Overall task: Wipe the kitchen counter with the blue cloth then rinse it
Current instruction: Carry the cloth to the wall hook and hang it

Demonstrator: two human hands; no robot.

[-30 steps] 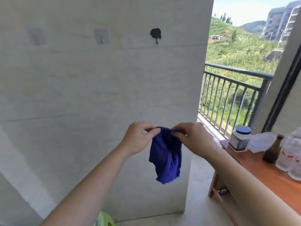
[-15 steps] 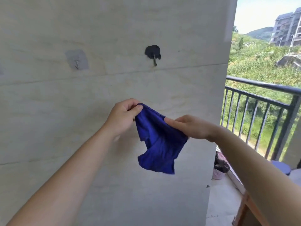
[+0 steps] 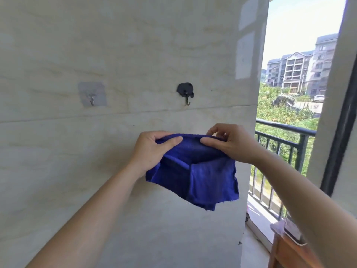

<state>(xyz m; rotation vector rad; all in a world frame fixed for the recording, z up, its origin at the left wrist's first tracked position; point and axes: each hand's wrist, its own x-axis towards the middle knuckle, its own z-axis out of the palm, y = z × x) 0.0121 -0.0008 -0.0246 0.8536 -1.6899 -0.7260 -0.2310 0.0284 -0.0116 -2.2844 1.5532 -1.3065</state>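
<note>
The blue cloth hangs in the air in front of a pale tiled wall, held along its top edge by both hands. My left hand pinches the top left part, thumb on the front. My right hand pinches the top right part. The cloth is folded over and droops below the hands, its lower right corner frayed. A black wall hook sits just above the cloth, between the two hands. No counter or sink is in view.
A clear adhesive hook is on the wall to the left of the black one. A balcony railing stands at the right, with a wooden table corner at the lower right.
Both hands have raised the cloth toward the black hook and spread its top edge wider. The view has tilted up, so the hooks appear lower in frame and the table has mostly left view.
</note>
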